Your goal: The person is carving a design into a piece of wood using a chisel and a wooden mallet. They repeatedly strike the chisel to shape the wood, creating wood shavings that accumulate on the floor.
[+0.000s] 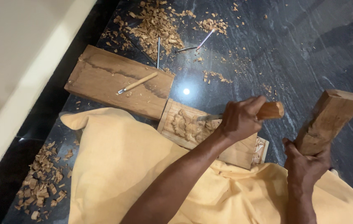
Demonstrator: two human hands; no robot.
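The left hand [239,119] is wrapped in a fist around the wooden handle of a chisel [263,112], whose steel blade points left and rests its tip on the carved wooden panel [184,124]. The panel lies on the dark stone floor [309,49] at centre, its near edge overlapped by the yellow cloth [118,166] that covers the person's lap; leaf-like relief is cut into its upper face. The right hand [305,166], at the near right, grips the lower end of a squared wooden mallet block [327,120], which is raised and tilted up to the right, well apart from the chisel handle. To the far left of the panel, touching its corner, lies a flat wooden board [114,79] with a small wood-handled carving tool [137,83] on top. Beyond the board, slim metal gouges [158,49] lie among a heap of wood chips [155,25]. A second pile of chips [39,182] sits at the near left beside the cloth.
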